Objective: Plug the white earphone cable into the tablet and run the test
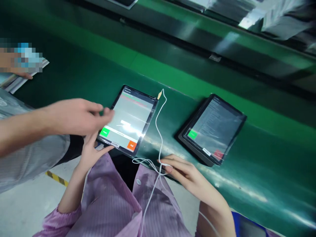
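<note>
Left hand [91, 153] grasps a tablet [133, 110], its orange button [131, 145] reading "Fail" and bottom sticker [115, 144] illegible; right hand [189, 172] pinches a white cable [161, 144]

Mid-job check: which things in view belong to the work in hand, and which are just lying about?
In hand:
bright-screened tablet, gripped by the left hand
white cable, held in the right hand

Apparently lying about:
dimmer tablet at right, though its similar green and red buttons suggest it may belong
papers at far left, by another person's hand
</note>
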{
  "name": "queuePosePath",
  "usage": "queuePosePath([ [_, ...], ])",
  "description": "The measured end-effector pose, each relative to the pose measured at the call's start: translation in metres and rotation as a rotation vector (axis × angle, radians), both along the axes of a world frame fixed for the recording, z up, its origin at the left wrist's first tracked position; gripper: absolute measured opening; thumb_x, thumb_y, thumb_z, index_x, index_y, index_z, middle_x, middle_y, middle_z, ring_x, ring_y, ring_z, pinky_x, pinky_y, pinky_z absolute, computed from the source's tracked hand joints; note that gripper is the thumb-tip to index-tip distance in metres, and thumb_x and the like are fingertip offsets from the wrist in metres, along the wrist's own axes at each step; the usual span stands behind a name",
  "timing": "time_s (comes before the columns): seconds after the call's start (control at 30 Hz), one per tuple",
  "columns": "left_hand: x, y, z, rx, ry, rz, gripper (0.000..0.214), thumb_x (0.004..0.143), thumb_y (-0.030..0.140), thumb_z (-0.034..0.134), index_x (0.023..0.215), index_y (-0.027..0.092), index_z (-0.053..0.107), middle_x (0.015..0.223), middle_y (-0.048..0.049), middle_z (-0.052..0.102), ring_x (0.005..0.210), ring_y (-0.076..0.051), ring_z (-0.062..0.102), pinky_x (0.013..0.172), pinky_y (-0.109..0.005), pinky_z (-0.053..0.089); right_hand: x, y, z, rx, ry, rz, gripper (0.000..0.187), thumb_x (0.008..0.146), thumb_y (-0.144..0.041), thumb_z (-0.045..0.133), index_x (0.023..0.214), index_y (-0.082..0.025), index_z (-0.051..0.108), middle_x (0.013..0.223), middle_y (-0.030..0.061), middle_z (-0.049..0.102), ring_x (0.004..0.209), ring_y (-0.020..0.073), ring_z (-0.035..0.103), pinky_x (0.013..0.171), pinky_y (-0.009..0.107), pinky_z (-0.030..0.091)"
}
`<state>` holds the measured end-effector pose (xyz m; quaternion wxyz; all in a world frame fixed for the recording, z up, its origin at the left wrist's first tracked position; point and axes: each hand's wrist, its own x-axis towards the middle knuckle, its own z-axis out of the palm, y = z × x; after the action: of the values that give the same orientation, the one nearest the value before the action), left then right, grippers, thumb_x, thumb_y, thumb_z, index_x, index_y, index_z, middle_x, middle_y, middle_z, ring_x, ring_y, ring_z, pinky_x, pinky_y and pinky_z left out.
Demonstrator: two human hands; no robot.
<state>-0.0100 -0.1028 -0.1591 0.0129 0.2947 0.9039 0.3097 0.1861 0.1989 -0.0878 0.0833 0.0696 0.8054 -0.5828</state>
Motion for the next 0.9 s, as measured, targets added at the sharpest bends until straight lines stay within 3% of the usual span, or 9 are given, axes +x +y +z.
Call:
queuePosePath([
  [0.1,0.003,-0.011,-0.002,0.062,-0.039,0.056,0.087,0.086,0.060,0.073,0.158,0.027,0.036,0.145,-0.0136,0.056,0.133,-0.033,0.054,0.111,-0.050,0.048,0.002,0.001,-0.001,-0.056,-0.079,0.016,0.028,0.101,-0.044,0.059,0.117,-0.032,0.077,0.106,0.0078,0.072,0.089,0.0210,0.070,0.075,0.031,0.059],
  [0.23,0.012,-0.005,-0.001,0.113,-0.063,0.069,0.084,0.084,0.064,0.073,0.153,0.026,0.044,0.138,-0.0119,0.060,0.126,-0.030,0.057,0.109,-0.046,0.050,0.001,-0.005,-0.004,-0.290,-0.158,-0.154,0.030,0.089,-0.054,0.075,0.097,-0.026,0.082,0.076,0.0057,0.070,0.065,0.0183,0.067,0.059,0.027,0.056],
  [0.37,0.025,0.003,-0.003,0.139,-0.008,0.107,0.083,0.081,0.061,0.076,0.151,0.026,0.048,0.131,-0.0119,0.062,0.121,-0.030,0.060,0.103,-0.045,0.054,-0.007,-0.023,-0.010,-0.613,-0.155,-0.170,0.034,0.085,-0.055,0.080,0.092,-0.022,0.079,0.052,-0.0003,0.059,0.043,0.0128,0.054,0.048,0.025,0.049],
  [0.53,0.043,0.009,-0.013,0.154,0.008,0.145,0.083,0.083,0.058,0.076,0.153,0.028,0.043,0.134,-0.0132,0.061,0.124,-0.032,0.059,0.106,-0.049,0.051,-0.021,-0.043,-0.012,-0.751,-0.037,-0.169,0.020,0.094,-0.043,0.074,0.105,-0.027,0.081,0.066,0.0016,0.067,0.054,0.0109,0.059,0.058,0.023,0.052],
  [0.63,0.052,0.011,-0.022,0.165,0.005,0.146,0.083,0.089,0.054,0.072,0.157,0.027,0.033,0.145,-0.0168,0.055,0.134,-0.035,0.054,0.117,-0.059,0.039,-0.029,-0.048,-0.008,-0.882,-0.104,-0.122,0.023,0.090,-0.042,0.079,0.108,-0.027,0.080,0.071,0.0034,0.070,0.055,0.0128,0.063,0.058,0.024,0.054],
  [0.73,0.062,0.013,-0.037,0.212,-0.012,0.171,0.090,0.089,0.049,0.071,0.160,0.022,0.024,0.154,-0.0219,0.046,0.145,-0.040,0.043,0.122,-0.067,0.024,-0.034,-0.051,-0.007,-0.979,-0.212,-0.137,0.025,0.085,-0.042,0.083,0.098,-0.022,0.082,0.071,0.0052,0.071,0.056,0.0148,0.065,0.058,0.025,0.055],
  [0.9,0.078,0.014,-0.074,0.441,-0.021,0.244,0.101,0.086,0.042,0.072,0.163,0.022,0.010,0.167,-0.0216,0.024,0.157,-0.036,0.023,0.127,-0.058,0.018,-0.039,-0.055,-0.010,-1.077,-0.150,-0.106,0.010,0.090,-0.035,0.080,0.095,-0.026,0.081,0.083,0.0035,0.074,0.068,0.0123,0.069,0.068,0.021,0.056],
])
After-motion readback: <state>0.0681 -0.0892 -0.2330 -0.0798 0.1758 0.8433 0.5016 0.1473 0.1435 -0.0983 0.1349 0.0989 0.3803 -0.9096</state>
